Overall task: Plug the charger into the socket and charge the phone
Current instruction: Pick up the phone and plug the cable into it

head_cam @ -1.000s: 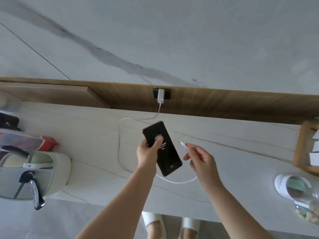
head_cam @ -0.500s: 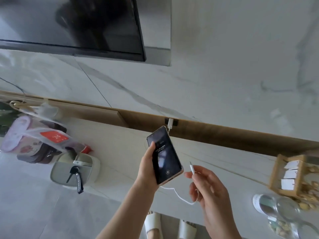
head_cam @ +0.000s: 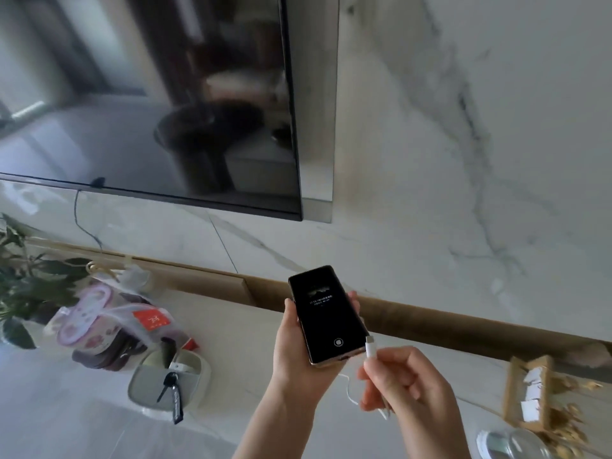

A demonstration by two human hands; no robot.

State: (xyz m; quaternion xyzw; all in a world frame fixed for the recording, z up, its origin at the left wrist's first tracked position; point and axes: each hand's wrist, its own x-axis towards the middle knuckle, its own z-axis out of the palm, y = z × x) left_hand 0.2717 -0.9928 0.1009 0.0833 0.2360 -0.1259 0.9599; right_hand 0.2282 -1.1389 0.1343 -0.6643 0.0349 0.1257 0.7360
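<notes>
Fingers (head_cam: pixel 381 367) of my right hand (head_cam: pixel 407 389) are pinched narrow on the white connector (head_cam: pixel 370 348) at the end of the cable (head_cam: pixel 350 390), tip pointing up and just beside the lower right corner of the phone (head_cam: pixel 328 314), not yet seated. My left hand (head_cam: pixel 298 356) wraps the phone from behind, thumb on the left edge and fingertips on the right, screen towards me and bottom edge tilted down to my right; I judge it is held that way to leave the port end bare. Cable slack loops below between the two hands, so there seems enough give to swing the plug round under the bottom edge. Both hands are raised off the pale counter (head_cam: pixel 251 336), clear of the grey tray (head_cam: pixel 139 382) with keys at left and the wooden rack (head_cam: pixel 510 392) at right. I cannot see the socket from this angle.
</notes>
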